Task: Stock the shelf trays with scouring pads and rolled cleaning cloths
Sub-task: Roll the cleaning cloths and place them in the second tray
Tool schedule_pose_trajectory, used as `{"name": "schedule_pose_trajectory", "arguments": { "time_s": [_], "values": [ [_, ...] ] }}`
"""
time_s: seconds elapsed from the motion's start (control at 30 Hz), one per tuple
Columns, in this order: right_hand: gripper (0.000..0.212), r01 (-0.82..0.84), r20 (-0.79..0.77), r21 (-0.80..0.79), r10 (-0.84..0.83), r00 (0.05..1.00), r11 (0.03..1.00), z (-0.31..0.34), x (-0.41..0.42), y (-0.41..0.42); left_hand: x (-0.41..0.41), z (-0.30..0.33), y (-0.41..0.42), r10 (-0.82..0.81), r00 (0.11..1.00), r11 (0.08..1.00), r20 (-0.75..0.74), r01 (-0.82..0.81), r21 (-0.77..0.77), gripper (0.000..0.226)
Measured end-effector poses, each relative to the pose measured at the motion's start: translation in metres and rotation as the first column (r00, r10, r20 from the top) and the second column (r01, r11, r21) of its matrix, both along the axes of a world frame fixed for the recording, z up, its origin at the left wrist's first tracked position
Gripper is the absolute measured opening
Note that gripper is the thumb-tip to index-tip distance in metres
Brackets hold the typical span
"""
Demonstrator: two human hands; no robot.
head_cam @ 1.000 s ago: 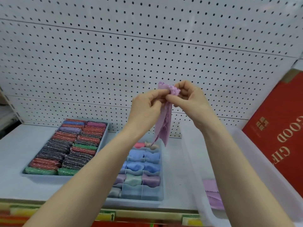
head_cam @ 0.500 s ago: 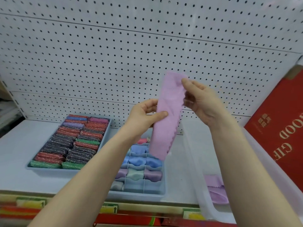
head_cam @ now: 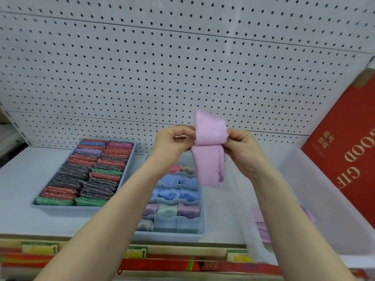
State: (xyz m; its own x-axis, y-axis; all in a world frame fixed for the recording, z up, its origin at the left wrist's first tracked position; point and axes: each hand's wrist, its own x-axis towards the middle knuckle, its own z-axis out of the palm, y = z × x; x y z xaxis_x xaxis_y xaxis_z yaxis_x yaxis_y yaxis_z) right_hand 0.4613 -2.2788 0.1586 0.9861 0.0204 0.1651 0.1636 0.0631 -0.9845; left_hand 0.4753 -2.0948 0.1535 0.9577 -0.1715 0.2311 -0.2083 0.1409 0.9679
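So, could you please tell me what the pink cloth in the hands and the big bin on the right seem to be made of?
The pink cloth looks like a thin, soft matte fabric, possibly microfibre: it folds limply between the left hand and right hand, and its edge is scalloped. The bin appears to be translucent, smooth plastic, since the cloths inside show dimly through its wall.

Red box [head_cam: 345, 151] leaning at right: gold capitals running sideways, "GOOD GIF" legible, remainder cut off at frame edge; small gold square emblem beside it, characters too small to read. Yellow shelf-edge price labels [head_cam: 137, 252] blurred, unreadable.
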Motion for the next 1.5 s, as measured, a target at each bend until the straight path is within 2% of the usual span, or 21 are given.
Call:
{"name": "schedule_pose_trajectory", "arguments": {
  "time_s": [0.1, 0.2, 0.27, 0.3, 0.4, 0.53, 0.57, 0.63, 0.67, 0.73, 0.8, 0.9, 0.97, 1.03, 1.07, 1.13, 1.2, 1.33, 1.5],
  "values": [
    [0.042, -0.071, 0.135, -0.032, 0.075, 0.988, 0.997, 0.015, -0.004, -0.002, 0.002, 0.009, 0.003, 0.008, 0.993, 0.999, 0.116, -0.004, -0.034, 0.053],
    [0.051, -0.159, 0.130, 0.103, 0.146, 0.981, 0.982, 0.018, -0.006, -0.002, 0.004, 0.016, 0.008, 0.033, 0.989, 0.998, 0.146, -0.024, -0.062, 0.051],
    [0.031, -0.184, 0.077, 0.143, 0.175, 0.982, 0.972, 0.014, -0.007, 0.002, 0.005, 0.018, 0.010, 0.047, 0.987, 0.996, 0.151, -0.036, -0.079, 0.048],
    [0.026, -0.182, 0.047, 0.121, 0.177, 0.983, 0.976, 0.012, -0.007, 0.004, 0.005, 0.019, 0.011, 0.048, 0.987, 0.996, 0.154, -0.035, -0.087, 0.049],
    [0.030, -0.186, -0.017, -0.031, 0.186, 0.982, 0.982, 0.006, -0.007, 0.011, 0.006, 0.021, 0.012, 0.056, 0.979, 0.995, 0.194, -0.039, -0.092, 0.054],
    [0.025, -0.144, -0.055, -0.059, 0.141, 0.989, 0.988, 0.009, -0.006, 0.016, 0.005, 0.021, 0.014, 0.107, 0.959, 0.994, 0.263, -0.097, -0.051, 0.054],
    [0.022, -0.118, -0.056, -0.048, 0.115, 0.992, 0.992, 0.010, -0.005, 0.017, 0.004, 0.021, 0.014, 0.110, 0.967, 0.993, 0.230, -0.096, -0.072, 0.049],
    [0.013, -0.044, -0.049, -0.028, 0.043, 0.998, 0.999, 0.011, -0.004, 0.019, -0.001, 0.019, 0.010, 0.035, 0.997, 0.990, 0.062, -0.026, -0.135, 0.034],
    [0.011, -0.013, -0.045, -0.015, 0.013, 0.999, 1.000, 0.011, -0.003, 0.020, -0.004, 0.016, 0.010, -0.010, 1.000, 0.992, -0.015, 0.008, -0.124, 0.029],
    [0.013, 0.014, -0.042, -0.001, -0.014, 0.999, 1.000, 0.011, -0.002, 0.021, -0.007, 0.005, 0.009, -0.039, 0.994, 0.999, -0.103, 0.039, 0.000, 0.032],
    [0.023, 0.022, -0.038, -0.018, -0.023, 0.999, 1.000, 0.011, 0.000, 0.023, -0.008, -0.004, 0.009, -0.028, 0.986, 0.998, -0.163, 0.037, 0.048, 0.030],
    [0.054, -0.097, -0.002, -0.059, 0.097, 0.995, 0.994, 0.009, -0.005, 0.017, -0.008, -0.006, 0.009, -0.015, 0.957, 0.997, -0.291, -0.009, -0.082, 0.017],
    [0.063, -0.210, 0.068, -0.175, 0.224, 0.972, 0.962, 0.002, -0.007, 0.012, -0.006, -0.005, 0.010, -0.022, 0.936, 0.987, -0.352, -0.035, -0.155, 0.016],
    [0.053, -0.247, 0.095, -0.275, 0.282, 0.955, 0.929, -0.004, -0.009, 0.013, -0.004, -0.005, 0.011, -0.037, 0.925, 0.981, -0.378, -0.038, -0.189, 0.016],
    [0.043, -0.236, 0.093, -0.274, 0.270, 0.958, 0.932, -0.005, -0.009, 0.016, -0.004, -0.005, 0.011, -0.040, 0.923, 0.980, -0.383, -0.039, -0.196, 0.017],
    [0.023, -0.177, 0.087, -0.199, 0.197, 0.976, 0.964, -0.006, -0.009, 0.021, -0.003, -0.006, 0.012, -0.033, 0.923, 0.976, -0.384, -0.052, -0.210, 0.023],
    [0.013, -0.109, 0.069, -0.143, 0.119, 0.990, 0.984, -0.007, -0.007, 0.023, -0.003, -0.008, 0.013, -0.021, 0.932, 0.977, -0.362, -0.057, -0.204, 0.027],
    [0.008, -0.020, -0.017, -0.112, 0.018, 1.000, 0.993, -0.011, -0.001, 0.025, -0.006, -0.015, 0.013, -0.062, 0.959, 0.992, -0.277, 0.027, -0.126, 0.028],
    [0.009, 0.123, -0.042, -0.022, -0.124, 0.991, 0.992, -0.013, 0.002, 0.032, -0.005, -0.020, 0.015, -0.112, 0.959, 0.989, -0.260, 0.082, -0.123, 0.027]
  ]
}}
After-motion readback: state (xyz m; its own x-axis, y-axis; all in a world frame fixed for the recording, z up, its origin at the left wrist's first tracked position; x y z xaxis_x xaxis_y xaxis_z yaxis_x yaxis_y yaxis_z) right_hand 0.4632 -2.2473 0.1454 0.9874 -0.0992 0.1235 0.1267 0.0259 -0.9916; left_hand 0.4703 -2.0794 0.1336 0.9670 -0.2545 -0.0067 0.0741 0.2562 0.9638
